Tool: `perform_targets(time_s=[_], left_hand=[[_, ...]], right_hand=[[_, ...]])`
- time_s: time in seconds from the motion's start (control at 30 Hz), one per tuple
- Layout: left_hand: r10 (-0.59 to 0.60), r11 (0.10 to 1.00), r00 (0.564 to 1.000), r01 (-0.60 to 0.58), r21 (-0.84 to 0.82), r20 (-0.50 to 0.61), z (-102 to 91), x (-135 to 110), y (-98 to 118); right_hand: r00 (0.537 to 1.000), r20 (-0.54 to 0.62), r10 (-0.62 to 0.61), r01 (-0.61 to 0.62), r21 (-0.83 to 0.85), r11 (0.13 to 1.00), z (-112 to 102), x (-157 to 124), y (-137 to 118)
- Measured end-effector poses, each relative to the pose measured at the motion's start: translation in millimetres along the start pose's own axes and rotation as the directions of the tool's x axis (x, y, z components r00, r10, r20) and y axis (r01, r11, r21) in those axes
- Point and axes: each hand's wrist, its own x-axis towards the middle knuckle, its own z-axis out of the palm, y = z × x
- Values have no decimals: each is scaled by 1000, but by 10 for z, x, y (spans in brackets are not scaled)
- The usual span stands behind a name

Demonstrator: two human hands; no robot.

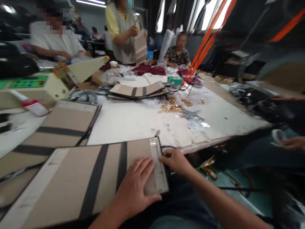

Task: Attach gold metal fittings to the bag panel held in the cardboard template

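A flat tan panel with dark stripes (78, 181) lies at the near edge of the white table (133, 122). My left hand (135, 189) rests flat on its right part, fingers spread. My right hand (175, 160) pinches at the panel's right edge, beside a pale clear strip (158, 165) and a thin dark cord (166, 147). What the fingers grip is too small to name.
More striped panels (64, 127) lie to the left and another stack (138, 90) mid-table. Small gold metal parts (173, 106) are scattered near plastic bags. A cream machine (47, 84) stands at left. Other people work at the far side; another person's hand (293, 143) is at right.
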Motion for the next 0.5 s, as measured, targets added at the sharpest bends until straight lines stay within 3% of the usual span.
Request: perform_targets(time_s=[0.1, 0.3, 0.4, 0.5], left_hand=[[-23, 997, 990, 33, -67, 140, -11, -89, 101], [-51, 997, 979, 60, -42, 195, 28, -76, 169], [-6, 1000, 990, 2, 29, 140, 45, -35, 173], [88, 983, 995, -80, 164, -41, 137, -6, 46]], right_hand=[[999, 44, 6, -6, -15, 1000, 19, 52, 81], [997, 73, 2, 7, -129, 992, 26, 12, 120], [1000, 16, 19, -15, -247, 969, 10, 1, 29], [997, -79, 16, -41, -320, 946, -5, 31, -76]])
